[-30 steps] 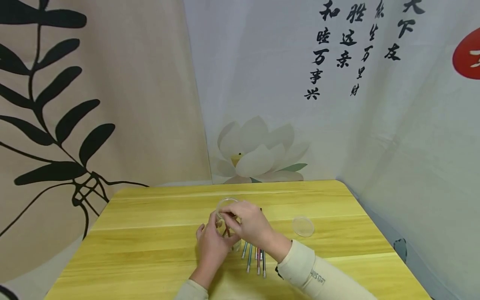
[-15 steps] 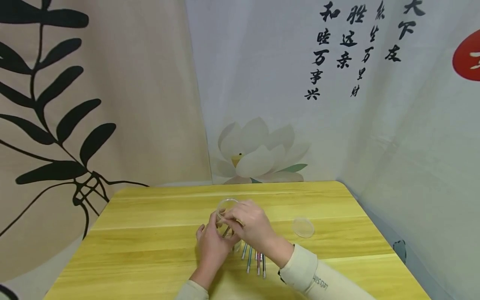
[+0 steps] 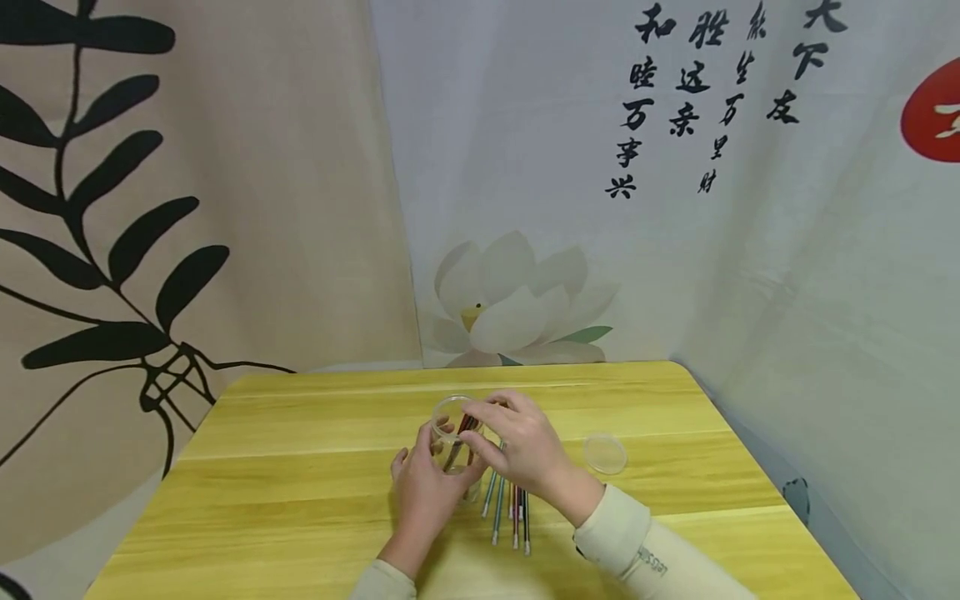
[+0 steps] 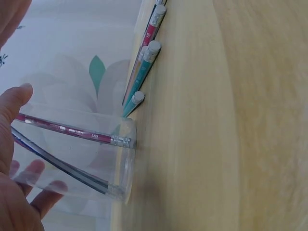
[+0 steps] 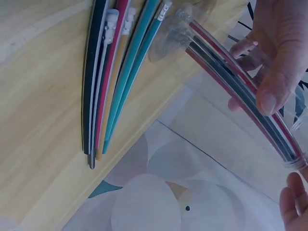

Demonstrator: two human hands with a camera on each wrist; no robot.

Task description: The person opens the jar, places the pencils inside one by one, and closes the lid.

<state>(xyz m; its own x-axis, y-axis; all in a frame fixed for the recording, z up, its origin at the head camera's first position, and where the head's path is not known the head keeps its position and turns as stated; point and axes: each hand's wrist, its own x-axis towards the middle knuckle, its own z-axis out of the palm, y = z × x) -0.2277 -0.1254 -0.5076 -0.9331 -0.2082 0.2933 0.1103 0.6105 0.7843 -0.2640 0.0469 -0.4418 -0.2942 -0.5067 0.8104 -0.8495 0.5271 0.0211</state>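
A clear plastic jar (image 3: 452,417) holds several pencils, leaning inside it. My left hand (image 3: 431,496) grips the jar around its side, with the thumb across the near right. In the right wrist view, red and dark pencils (image 5: 231,79) show through the jar wall, beside the left thumb. My right hand (image 3: 528,442) is at the right of the jar's mouth, thumb and forefinger apart, with nothing seen pinched between them. Only some of its fingertips (image 5: 294,199) show in the right wrist view. Loose pencils (image 3: 515,517), teal, red and dark, lie right of the jar.
A round clear lid (image 3: 605,453) lies on the wooden table (image 3: 300,500), to the right of the hands. Behind the table hangs a printed cloth (image 3: 525,167) with a lotus and writing. The table's far edge runs just beyond the jar.
My right hand's thumb and forefinger have parted, and the hand has shifted right from over the jar's mouth. The pencils inside show more. My left hand stays on the jar.
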